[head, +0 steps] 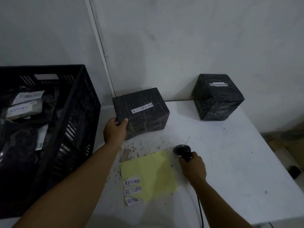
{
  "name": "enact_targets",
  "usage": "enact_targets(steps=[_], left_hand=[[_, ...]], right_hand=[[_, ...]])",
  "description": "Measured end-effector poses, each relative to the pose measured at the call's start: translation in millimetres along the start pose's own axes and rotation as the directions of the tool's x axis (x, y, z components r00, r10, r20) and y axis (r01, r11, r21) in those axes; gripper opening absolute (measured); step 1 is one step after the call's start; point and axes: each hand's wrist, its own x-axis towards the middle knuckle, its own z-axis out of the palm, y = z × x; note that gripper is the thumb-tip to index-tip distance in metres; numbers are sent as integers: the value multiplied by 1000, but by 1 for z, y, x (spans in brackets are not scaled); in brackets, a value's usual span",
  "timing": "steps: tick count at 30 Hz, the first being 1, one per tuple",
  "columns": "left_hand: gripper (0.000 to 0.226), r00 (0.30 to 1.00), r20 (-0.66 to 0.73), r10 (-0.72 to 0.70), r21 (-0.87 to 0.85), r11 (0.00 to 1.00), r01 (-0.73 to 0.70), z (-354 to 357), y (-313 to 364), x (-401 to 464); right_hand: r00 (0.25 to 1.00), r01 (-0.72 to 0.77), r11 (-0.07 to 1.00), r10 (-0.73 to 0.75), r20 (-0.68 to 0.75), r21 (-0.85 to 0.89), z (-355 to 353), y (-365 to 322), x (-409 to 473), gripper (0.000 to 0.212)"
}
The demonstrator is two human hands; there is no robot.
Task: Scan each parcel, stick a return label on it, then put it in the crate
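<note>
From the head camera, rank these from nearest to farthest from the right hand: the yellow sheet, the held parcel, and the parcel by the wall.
From the right hand:
1. yellow sheet, just to its left
2. held parcel, ahead and left
3. parcel by the wall, far back

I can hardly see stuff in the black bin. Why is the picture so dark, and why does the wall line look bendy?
Head view: the room light is dim, so the crate and its black parcels merge into shadow; only their white labels stand out. The wide-angle lens bows the wall strip. The barcode on the held parcel is fairly sharp; the far parcel looks softer.
</note>
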Motion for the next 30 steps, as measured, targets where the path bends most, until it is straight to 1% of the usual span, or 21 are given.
enact_targets(steps=[2,5,8,10,11,12,13,14,15,16,17,18,20,22,23,25,27,29,30], left_hand=[[23,1000,-6,-9,9,1000,9,-1,2,6],[34,1000,9,-18,-9,1000,18,-2,4,11],[33,1000,14,-7,-22,1000,8,-2,3,13],[31,1000,27,-7,-26,1000,8,-2,0,13],[36,999,42,-11,-27,1000,13,-4,-2,13],[48,998,62,-18,-20,1000,20,-6,-5,12],[64,997,76,-30,-1,1000,30,-8,-8,11],[78,996,71,-47,24,999,45,-12,-11,9],[84,997,50,-54,42,998,51,-15,-15,6],[83,999,22,-48,51,998,47,-19,-20,1],[75,999,-3,-37,55,998,37,-23,-26,-6],[64,1000,-16,-25,57,998,26,-26,-35,-16],[39,1000,2,-14,82,997,14,-32,-58,-39],[26,996,81,-29,197,980,12,-39,-85,-63],[25,990,139,-34,267,964,-5,-42,-98,-73],[24,964,264,-17,359,930,-81,-49,-118,-89],[25,926,375,35,389,901,-192,-55,-129,-100],[31,878,464,115,450,824,-345,-60,-136,-107],[38,856,497,145,473,781,-407,-62,-139,-110]], right_hand=[[1000,-8,999,9,15,-42,3,2,5,32],[1000,-21,998,22,23,-64,8,2,8,31],[999,-39,997,41,23,-64,10,4,11,33],[998,-54,993,56,24,-101,9,4,12,45],[998,-66,988,68,11,-139,9,5,10,58],[997,-80,982,75,-34,-172,9,5,7,72],[992,-79,979,59,-111,-186,9,5,2,86],[979,-45,981,5,-205,-187,10,4,-5,93],[955,21,983,-74,-288,-182,12,3,-12,93],[928,105,979,-159,-337,-175,16,1,-18,88],[908,188,968,-237,-345,-169,22,-2,-25,81],[898,259,951,-302,-321,-171,28,-5,-31,73],[884,379,910,-410,-225,-169,45,-14,-44,58],[862,492,858,-504,-60,-150,62,-22,-54,41],[845,534,833,-534,41,-144,70,-25,-58,35],[796,601,785,-570,204,-148,83,-28,-65,29],[744,660,731,-602,291,-175,93,-31,-68,28],[709,695,695,-618,341,-185,99,-36,-70,29],[694,709,679,-624,360,-190,102,-38,-70,30]])
